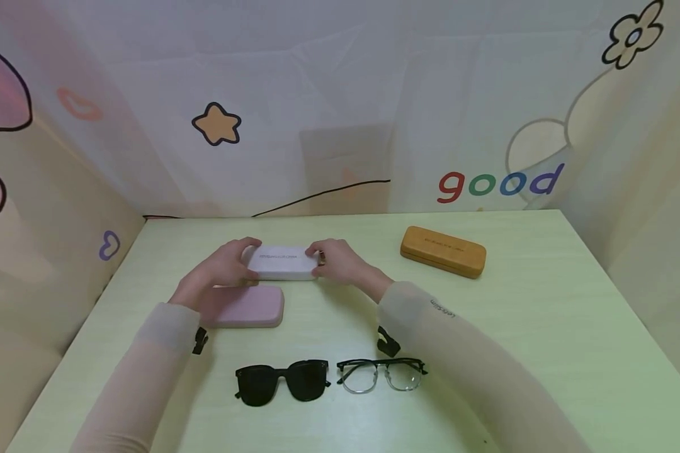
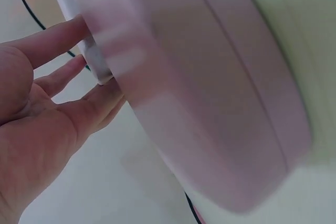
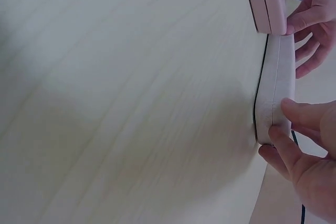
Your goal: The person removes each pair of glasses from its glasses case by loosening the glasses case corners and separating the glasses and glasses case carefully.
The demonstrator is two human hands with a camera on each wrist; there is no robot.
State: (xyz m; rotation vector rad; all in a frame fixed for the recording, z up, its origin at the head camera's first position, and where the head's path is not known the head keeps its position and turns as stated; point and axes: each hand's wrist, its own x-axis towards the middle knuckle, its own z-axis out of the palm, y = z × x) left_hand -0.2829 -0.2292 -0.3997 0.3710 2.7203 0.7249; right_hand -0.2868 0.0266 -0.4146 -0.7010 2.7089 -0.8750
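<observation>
A white glasses case [image 1: 283, 267] with small lettering on its lid lies closed toward the back of the table. My left hand [image 1: 225, 263] grips its left end, thumb at the front edge and fingers at the back. At the opposite end, my right hand [image 1: 340, 261] pinches the case between thumb and fingers. Just in front lies a pink glasses case [image 1: 255, 308], partly covered by the left wrist. In the left wrist view this pink case [image 2: 205, 103] fills the middle and hides part of the white one. The right wrist view shows the white case's seam closed.
Nearer the front lie black sunglasses [image 1: 283, 382] and, to their right, clear glasses [image 1: 381, 374] with a dark top rim. A tan glasses case [image 1: 443, 251] sits at the back right. Behind the table hangs a printed curtain [image 1: 340, 88].
</observation>
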